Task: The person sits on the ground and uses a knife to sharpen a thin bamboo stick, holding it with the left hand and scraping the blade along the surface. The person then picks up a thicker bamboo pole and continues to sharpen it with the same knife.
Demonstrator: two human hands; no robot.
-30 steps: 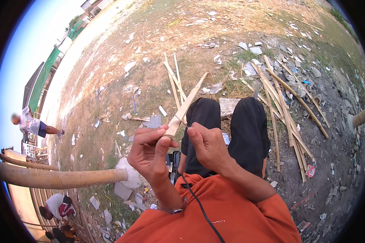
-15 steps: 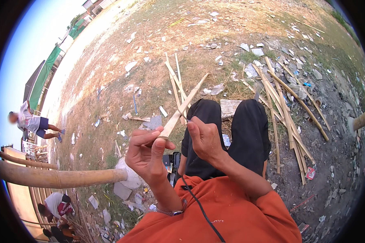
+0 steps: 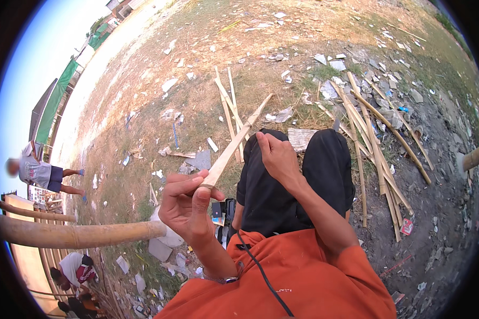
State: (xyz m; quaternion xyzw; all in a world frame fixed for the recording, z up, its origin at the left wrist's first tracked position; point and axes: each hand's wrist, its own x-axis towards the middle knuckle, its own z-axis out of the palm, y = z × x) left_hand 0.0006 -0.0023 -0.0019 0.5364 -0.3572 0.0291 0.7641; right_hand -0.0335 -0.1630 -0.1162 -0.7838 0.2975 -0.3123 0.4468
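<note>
Near its wide end, a long pale bamboo strip [image 3: 232,148] is pinched between the thumb and fingers of my left hand [image 3: 189,199]. The strip slants away to the upper right, its narrow tip beyond my left knee. My right hand [image 3: 278,159] is over my left thigh, apart from the strip, with its fingers curled closed. What it may hold is hidden by the hand itself. On the ground past the held strip lie several thin bamboo strips [image 3: 226,103].
More bamboo strips [image 3: 375,154] and a round pole [image 3: 396,141] lie to my right among rubble. A thick bamboo rail [image 3: 80,235] juts in from the left. One person [image 3: 37,167] walks at far left; another [image 3: 74,270] bends down at lower left.
My right hand has moved up and right, away from the strip. A thin dark thing beside it earlier no longer shows. My left hand shifted slightly left and down with the strip.
</note>
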